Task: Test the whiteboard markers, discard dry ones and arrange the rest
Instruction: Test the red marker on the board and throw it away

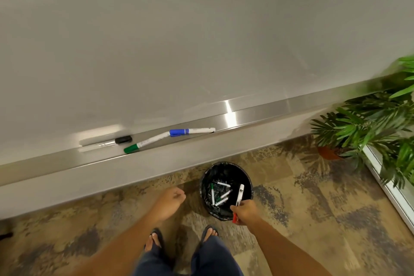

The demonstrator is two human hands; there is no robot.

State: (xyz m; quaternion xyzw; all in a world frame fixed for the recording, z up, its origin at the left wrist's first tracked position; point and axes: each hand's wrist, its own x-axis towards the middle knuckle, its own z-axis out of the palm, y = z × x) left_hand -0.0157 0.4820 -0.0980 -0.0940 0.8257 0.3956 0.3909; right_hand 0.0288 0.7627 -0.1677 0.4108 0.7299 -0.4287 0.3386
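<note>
Right hand [246, 210] grips a marker [239, 197], fingers curled round its lower part; white barrel points up over the bin [247, 177], red end sticks out below the fist. Left hand [169, 203] hangs beside the bin, fingers clenched, holding nothing.

Bin: black, round, lined with a dark bag, standing on the patterned carpet [313, 219] just below the whiteboard [201, 40]. Several discarded markers [220, 192] lie inside, mostly white with green ends.

Metal tray [257, 114] under the board carries three markers: black-capped one [105, 140] at left, green-capped one [145, 142] in the middle, blue-capped one [191, 131] at right; green and blue touch end to end.

Potted plant [369, 123] at right.
</note>
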